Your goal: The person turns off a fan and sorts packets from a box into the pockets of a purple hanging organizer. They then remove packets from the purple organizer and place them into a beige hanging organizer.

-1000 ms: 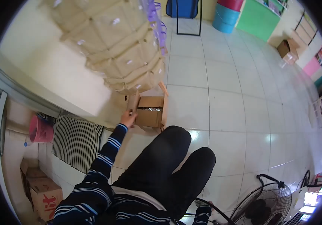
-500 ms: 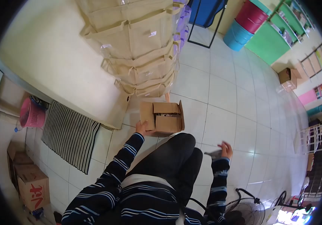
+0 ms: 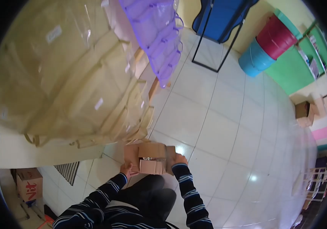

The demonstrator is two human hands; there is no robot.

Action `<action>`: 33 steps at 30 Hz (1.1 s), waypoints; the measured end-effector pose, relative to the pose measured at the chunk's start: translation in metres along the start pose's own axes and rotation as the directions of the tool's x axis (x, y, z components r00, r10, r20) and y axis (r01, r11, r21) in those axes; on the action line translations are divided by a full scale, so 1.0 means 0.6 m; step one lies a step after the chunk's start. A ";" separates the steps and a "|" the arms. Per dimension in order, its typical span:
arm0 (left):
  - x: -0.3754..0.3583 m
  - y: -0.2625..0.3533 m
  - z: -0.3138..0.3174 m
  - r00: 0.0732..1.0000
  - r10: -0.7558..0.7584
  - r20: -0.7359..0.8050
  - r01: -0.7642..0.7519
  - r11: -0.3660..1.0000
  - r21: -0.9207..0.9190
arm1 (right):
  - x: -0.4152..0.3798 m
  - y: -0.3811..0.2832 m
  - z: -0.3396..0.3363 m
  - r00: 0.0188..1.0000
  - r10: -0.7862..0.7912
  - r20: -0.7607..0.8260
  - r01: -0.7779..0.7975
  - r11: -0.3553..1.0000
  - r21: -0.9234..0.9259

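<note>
A brown cardboard box with parted flaps sits in front of my knees, low over the tiled floor. Something shiny shows through the gap between its flaps; I cannot make out what. My left hand grips the box's left side at the near corner. At the other side, my right hand has its fingers closed at the right flap. Whether a small item is also in that right hand is hidden.
Beige hanging pocket organizers loom on the left, with a purple organizer behind. Farther off stand a black metal frame and stacked buckets. A printed carton and striped mat lie at left.
My right hand came in from the right, where it held a dark thin item, to the box's right flap. My left hand stays on the box. My view moved forward, nearer the organizers.
</note>
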State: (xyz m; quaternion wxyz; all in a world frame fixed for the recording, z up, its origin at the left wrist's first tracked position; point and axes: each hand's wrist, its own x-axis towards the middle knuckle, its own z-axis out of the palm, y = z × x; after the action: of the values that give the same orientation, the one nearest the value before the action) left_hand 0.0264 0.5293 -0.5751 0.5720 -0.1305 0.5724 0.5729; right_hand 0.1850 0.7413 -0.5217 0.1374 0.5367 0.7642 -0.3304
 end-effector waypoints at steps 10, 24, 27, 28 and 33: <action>0.119 -0.033 0.288 0.987 0.068 -0.144 -0.057 0.995 0.079 | 0.100 0.179 -0.173 0.987 0.067 -0.145 -0.057 0.996 0.070; 0.032 0.036 0.479 0.698 0.674 0.240 -0.055 -0.284 0.957 | 0.106 0.107 -0.242 0.939 -0.299 0.169 0.341 0.866 -0.364; 0.036 0.039 0.502 0.752 0.653 0.092 0.015 -0.156 0.988 | 0.138 0.114 -0.265 0.931 -0.360 0.055 0.363 0.904 -0.224; 0.043 0.037 0.505 0.776 0.631 -0.006 0.028 -0.025 0.999 | 0.149 0.113 -0.272 0.930 -0.363 -0.064 0.352 0.927 -0.132; 0.055 0.038 0.470 0.691 0.721 -0.051 -0.100 0.165 0.981 | 0.185 0.102 -0.278 0.963 -0.254 0.087 0.269 0.906 -0.327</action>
State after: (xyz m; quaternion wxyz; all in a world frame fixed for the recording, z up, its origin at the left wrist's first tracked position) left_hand 0.1403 0.7799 -0.5024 0.1662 0.2486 0.9315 0.2070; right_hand 0.2220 0.9438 -0.4825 0.1977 0.3910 0.8710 -0.2221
